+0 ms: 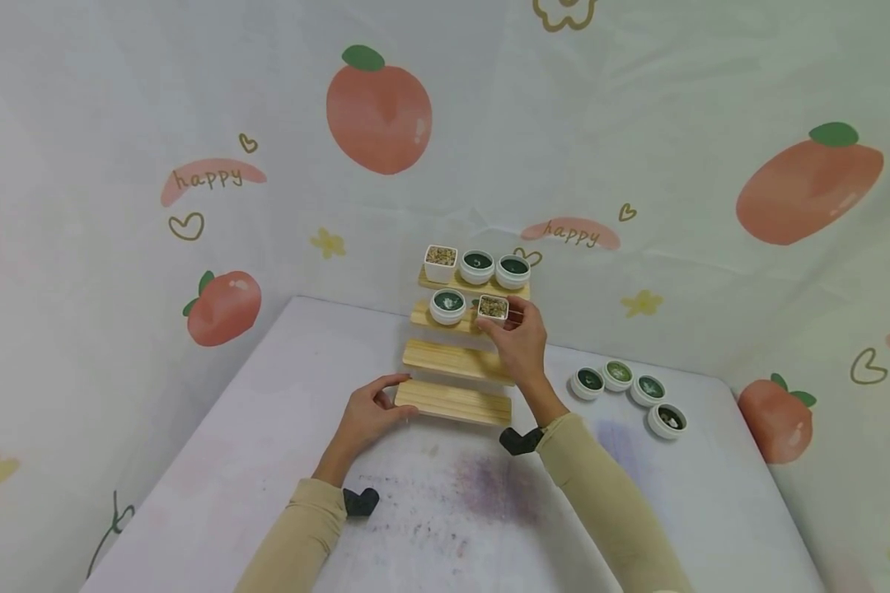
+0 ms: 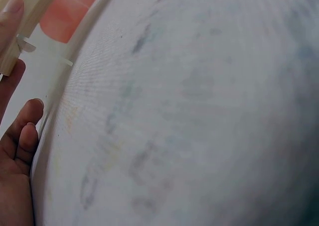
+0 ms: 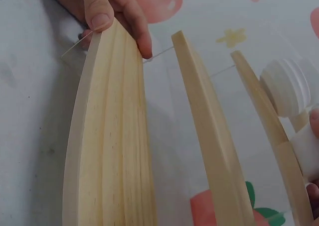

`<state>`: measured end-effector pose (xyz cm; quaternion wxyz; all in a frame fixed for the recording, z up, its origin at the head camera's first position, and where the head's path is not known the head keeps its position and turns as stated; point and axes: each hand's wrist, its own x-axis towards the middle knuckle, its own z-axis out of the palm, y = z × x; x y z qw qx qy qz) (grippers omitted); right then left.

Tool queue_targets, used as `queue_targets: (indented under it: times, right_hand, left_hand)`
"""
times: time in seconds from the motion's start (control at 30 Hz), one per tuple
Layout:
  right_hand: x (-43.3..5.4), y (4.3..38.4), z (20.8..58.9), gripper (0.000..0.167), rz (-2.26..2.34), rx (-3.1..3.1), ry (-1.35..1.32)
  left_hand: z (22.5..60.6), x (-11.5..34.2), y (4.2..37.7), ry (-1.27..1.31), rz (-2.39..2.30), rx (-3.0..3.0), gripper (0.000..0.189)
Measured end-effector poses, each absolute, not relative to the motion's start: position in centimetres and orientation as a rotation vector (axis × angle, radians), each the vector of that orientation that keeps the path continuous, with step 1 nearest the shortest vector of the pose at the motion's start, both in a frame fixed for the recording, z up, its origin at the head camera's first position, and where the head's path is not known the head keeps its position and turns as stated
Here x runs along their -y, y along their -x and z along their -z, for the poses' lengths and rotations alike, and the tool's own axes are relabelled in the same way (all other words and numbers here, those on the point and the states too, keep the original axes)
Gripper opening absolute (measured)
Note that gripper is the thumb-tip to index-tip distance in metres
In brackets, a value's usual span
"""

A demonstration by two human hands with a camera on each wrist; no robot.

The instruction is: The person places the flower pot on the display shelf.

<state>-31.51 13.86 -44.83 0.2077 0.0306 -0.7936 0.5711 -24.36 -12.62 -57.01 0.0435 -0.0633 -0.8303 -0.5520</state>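
Observation:
A wooden stepped rack (image 1: 456,401) with several narrow tiers stands at the table's back. My left hand (image 1: 371,412) grips the left end of its lowest tier, thumb in front and fingers behind. With my right hand (image 1: 522,339) I hold a small square white pot (image 1: 493,308) of brownish grains between thumb and fingers, at the second tier from the top. Just left of it sits a round white pot (image 1: 448,305) with a dark green top. On the top tier are another square grain-filled pot (image 1: 441,263) and two round pots (image 1: 477,267).
Several round white pots (image 1: 617,375) with green or dark tops stand on the table (image 1: 267,461) right of the rack. A white cloth (image 1: 489,123) printed with peaches hangs behind. Black wrist straps (image 1: 521,442) show at both sleeves.

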Motion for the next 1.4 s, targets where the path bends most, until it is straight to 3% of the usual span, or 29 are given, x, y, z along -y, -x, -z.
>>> queue_targets:
  times: [0.83,1.07,1.4]
  right_hand:
    - [-15.0,30.6,44.2,0.067,-1.690,2.290,-0.171]
    - [-16.8,29.9,44.3,0.061,-1.613,2.299,-0.198]
    - [-21.7,29.0,45.4,0.070,-1.455,2.415,-0.069]
  left_hand:
    - [56.9,12.7,24.3,0.170,1.685,2.574,0.057]
    - [56.8,12.8,24.2,0.163,1.694,2.572,0.058]
    - [56.7,12.5,24.1,0.162,1.721,2.566,0.058]
